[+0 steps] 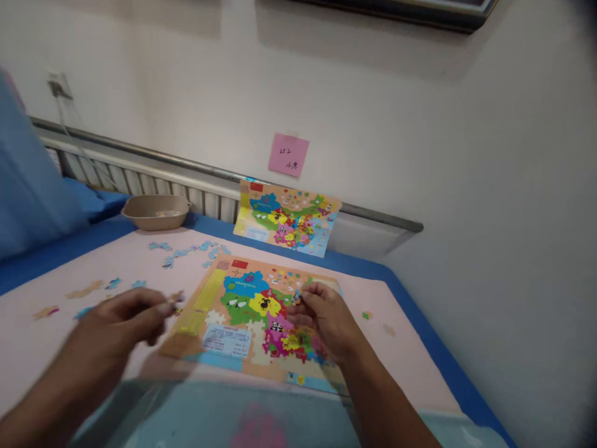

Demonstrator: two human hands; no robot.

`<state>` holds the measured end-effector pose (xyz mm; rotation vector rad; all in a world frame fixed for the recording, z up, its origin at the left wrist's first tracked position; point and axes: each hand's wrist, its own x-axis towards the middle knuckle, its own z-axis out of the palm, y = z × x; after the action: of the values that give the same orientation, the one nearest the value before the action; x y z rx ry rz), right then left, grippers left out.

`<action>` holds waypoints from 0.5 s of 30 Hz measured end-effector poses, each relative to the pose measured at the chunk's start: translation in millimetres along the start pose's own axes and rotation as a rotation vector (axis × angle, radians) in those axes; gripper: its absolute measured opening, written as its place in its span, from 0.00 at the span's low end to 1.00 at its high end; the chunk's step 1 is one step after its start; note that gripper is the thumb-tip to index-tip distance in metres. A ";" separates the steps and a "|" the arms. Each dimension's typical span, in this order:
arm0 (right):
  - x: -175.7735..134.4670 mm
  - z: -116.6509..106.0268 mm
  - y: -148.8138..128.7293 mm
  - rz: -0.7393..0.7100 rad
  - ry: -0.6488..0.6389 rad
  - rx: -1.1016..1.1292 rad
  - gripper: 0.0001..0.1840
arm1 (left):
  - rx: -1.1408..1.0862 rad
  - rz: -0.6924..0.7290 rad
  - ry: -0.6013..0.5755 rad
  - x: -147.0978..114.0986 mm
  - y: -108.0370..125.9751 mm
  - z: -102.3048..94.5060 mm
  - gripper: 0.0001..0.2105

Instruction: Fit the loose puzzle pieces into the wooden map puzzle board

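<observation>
- Puzzle pieces: likely light, thin and fairly stiff, probably card. Judged handling: low slip, but the knobs may bend or fray if twisted.
- Hold point: take a piece by two opposite edges between thumb and fingertip. Keep pressure off the narrow knobs.
- Right hand (326, 314): right of the frame's centre, pinching the right-hand piece (296, 298) between thumb and fingers. That piece is at the fingertips, above the upper middle part of the puzzle board (180, 345). Contact with the board cannot be told.
- Left hand (124, 317): lower left of the frame, fingers curled, gripping the left-hand piece (176, 298) at the thumb tip. That piece appears just beside the board's left edge; its outline is blurred.
- Puzzle board: lower centre of the frame, flat on the pink sheet (32, 367), between the hands, the right forearm crossing its right part. Judged thin; lift by the outer border with support beneath.
- Loose blue pieces (161, 246): left of centre in the frame, beyond the left hand.
- Loose green piece (367, 315): right of the frame, just beside the right hand, apart from the board.
</observation>
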<state>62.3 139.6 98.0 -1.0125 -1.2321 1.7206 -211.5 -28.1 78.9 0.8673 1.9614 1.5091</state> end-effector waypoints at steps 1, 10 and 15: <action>-5.7 11.4 6.0 0.010 -0.011 0.045 0.19 | -0.104 0.012 -0.070 -4.8 10.2 16.3 0.14; -26.0 64.8 55.8 0.048 -0.002 0.188 0.22 | -0.475 -0.161 -0.243 -16.6 1.9 91.2 0.14; -28.6 65.4 66.7 0.102 -0.008 0.168 0.22 | -0.468 -0.174 -0.294 -20.0 -1.4 96.9 0.14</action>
<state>4.3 75.5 52.5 -0.9832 -1.0367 1.8738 -128.1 18.7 53.7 0.6498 1.3576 1.5463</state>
